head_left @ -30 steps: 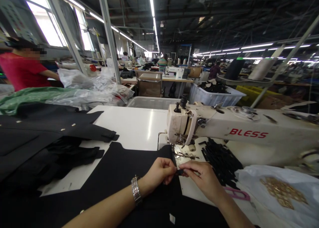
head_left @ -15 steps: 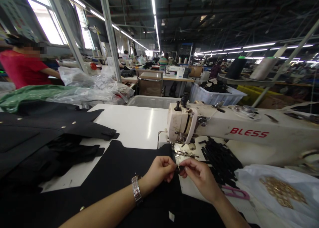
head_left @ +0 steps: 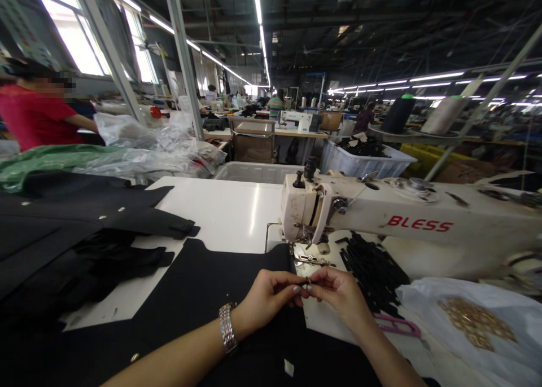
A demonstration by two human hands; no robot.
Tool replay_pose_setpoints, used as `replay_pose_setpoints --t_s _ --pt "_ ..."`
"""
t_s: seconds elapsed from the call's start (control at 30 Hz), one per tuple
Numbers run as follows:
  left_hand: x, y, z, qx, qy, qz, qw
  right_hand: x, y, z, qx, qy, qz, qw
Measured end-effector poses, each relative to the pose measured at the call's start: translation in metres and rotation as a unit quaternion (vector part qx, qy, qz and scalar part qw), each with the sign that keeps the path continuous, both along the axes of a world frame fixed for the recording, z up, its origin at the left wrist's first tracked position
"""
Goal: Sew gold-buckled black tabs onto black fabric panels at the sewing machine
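My left hand (head_left: 271, 297), with a metal watch at the wrist, pinches a small gold ring piece with a dark strip (head_left: 306, 284). On the other side of that piece, my right hand (head_left: 339, 294) pinches it too, so the fingertips of both hands meet. They are just in front of the needle area of a white sewing machine (head_left: 364, 206). Black fabric (head_left: 220, 280) lies under my left forearm and reaches the machine's presser foot. The fingers partly hide the small piece.
Black strips (head_left: 372, 268) lie right of the needle, near a pink tool (head_left: 398, 325). A white bag (head_left: 449, 291) holds gold rings (head_left: 478, 322). Dark garments (head_left: 76, 206) cover the left side. A person in red (head_left: 38, 116) sits farther left.
My fingertips have drawn closer together around the small piece, and both thumbs have shifted onto it. The view has moved slightly.
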State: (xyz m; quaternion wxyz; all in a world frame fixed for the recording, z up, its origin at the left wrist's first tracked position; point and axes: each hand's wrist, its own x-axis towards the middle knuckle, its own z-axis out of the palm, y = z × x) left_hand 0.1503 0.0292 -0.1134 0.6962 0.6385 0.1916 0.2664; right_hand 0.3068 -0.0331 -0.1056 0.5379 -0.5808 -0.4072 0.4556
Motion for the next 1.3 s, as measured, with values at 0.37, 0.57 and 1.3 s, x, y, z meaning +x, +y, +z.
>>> replay_pose_setpoints --t_s 0.37,0.57,1.3 --pt "-0.005 0.008 0.000 -0.045 -0.034 -0.050 0.997 0.000 -0.003 0.005 0.008 -0.005 0.026 1.000" --pt "0.000 0.008 -0.007 -0.081 -0.025 -0.001 0.996 -0.009 -0.004 0.005 0.002 0.013 0.049 0.999" --pt "0.001 0.010 -0.002 -0.084 -0.105 0.018 0.991 -0.011 -0.005 0.002 0.042 0.032 0.073 0.996"
